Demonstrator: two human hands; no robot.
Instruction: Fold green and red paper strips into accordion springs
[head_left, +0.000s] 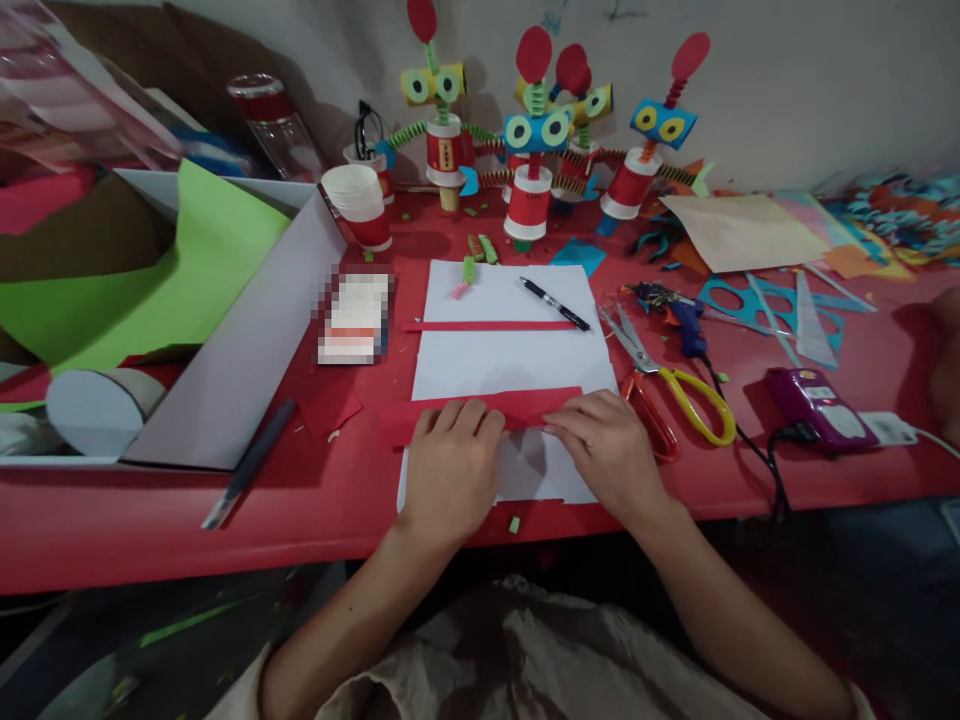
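Note:
A strip of red paper [534,403] lies across white paper [491,368] at the front of the red table. My left hand [454,470] is closed over its left part, fingers bent and pressed together, the thumb hidden. At the right end, my right hand [619,455] pinches the near edge between thumb and fingers. Further back on the white paper are a thin red strip [487,326], a black pen [555,304] and a small folded green and pink paper spring [469,270]. Scissors [646,367] with red and yellow handles lie just right of my right hand.
Left stands a white box [247,320] holding green paper; a utility knife [259,450] lies beside it. Stacked paper cups [356,205] and several paper-cup figures [527,208] line the back. Rightward are a glue gun [684,325], a purple power box [817,410] with cords, and paper scraps.

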